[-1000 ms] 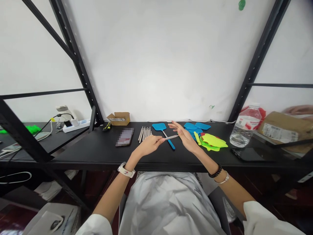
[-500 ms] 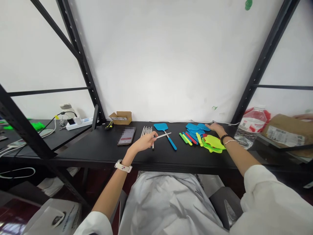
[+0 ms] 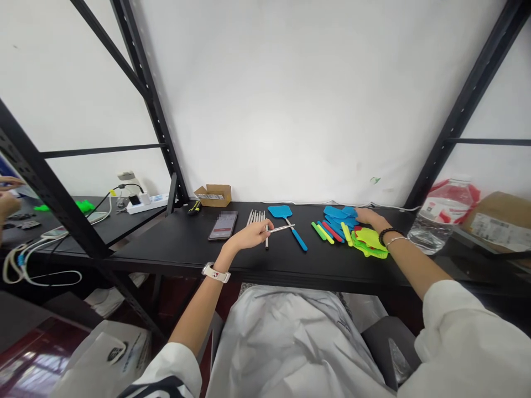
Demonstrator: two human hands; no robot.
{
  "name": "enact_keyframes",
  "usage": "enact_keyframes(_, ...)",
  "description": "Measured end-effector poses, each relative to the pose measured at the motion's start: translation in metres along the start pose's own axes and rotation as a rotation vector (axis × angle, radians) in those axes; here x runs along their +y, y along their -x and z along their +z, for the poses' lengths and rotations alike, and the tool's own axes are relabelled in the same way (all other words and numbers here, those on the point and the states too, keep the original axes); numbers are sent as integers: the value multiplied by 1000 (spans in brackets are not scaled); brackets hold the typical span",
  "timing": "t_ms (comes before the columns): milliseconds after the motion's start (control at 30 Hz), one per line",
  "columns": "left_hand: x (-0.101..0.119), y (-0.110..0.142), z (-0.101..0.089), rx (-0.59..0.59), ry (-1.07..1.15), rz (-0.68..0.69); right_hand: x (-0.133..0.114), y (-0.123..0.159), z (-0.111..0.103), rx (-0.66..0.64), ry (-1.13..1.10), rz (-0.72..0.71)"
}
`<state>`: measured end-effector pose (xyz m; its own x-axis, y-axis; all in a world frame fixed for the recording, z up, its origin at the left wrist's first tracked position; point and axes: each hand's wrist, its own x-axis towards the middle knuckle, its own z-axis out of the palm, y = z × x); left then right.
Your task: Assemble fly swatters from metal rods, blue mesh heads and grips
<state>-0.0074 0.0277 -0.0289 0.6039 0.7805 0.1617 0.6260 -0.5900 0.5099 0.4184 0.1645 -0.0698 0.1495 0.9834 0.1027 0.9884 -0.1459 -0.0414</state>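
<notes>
My left hand (image 3: 251, 234) pinches a thin silver metal rod (image 3: 281, 228) that points right, over the shaft of a fly swatter. That fly swatter (image 3: 280, 211) lies on the black table with a blue head, a silver shaft and a blue handle. Several more silver rods (image 3: 256, 216) lie side by side behind my left hand. My right hand (image 3: 372, 218) reaches to the pile of blue swatter heads (image 3: 337, 213), its fingers closed at the edge of one. Short coloured handles (image 3: 324, 232) in green, yellow, red and blue lie left of yellow-green swatter heads (image 3: 370, 250).
A phone (image 3: 223, 225) and a small open cardboard box (image 3: 213, 195) are on the left. A large plastic bottle (image 3: 435, 218) and a brown parcel (image 3: 500, 221) stand at right. Black rack posts (image 3: 458, 105) flank the table. Another person's hand (image 3: 8, 199) shows at far left.
The view has turned slightly left, so everything sits further right in it. Another person's hands have come into view at far left. My hands stay at nearly the same places over the table.
</notes>
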Motion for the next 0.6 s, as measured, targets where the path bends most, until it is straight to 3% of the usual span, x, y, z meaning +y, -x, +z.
enact_keyframes(100,4,2,-3,-64,43,-10,2,7,-5,41,75,-50)
enact_keyframes(233,11,7,-9,-121,20,7,-5,21,-23,263,125,-105)
enact_keyframes(333,17,12,-17,-101,-38,16,-24,33,-46,525,74,-154)
enact_keyframes(433,23,19,-25,-62,-58,20,-54,53,-71,859,-155,-274)
enact_keyframes(500,28,22,-29,-48,-63,30,-78,73,-83,844,-236,-462)
enact_keyframes(600,36,26,-31,-19,-77,36,-112,111,-88,574,-177,-798)
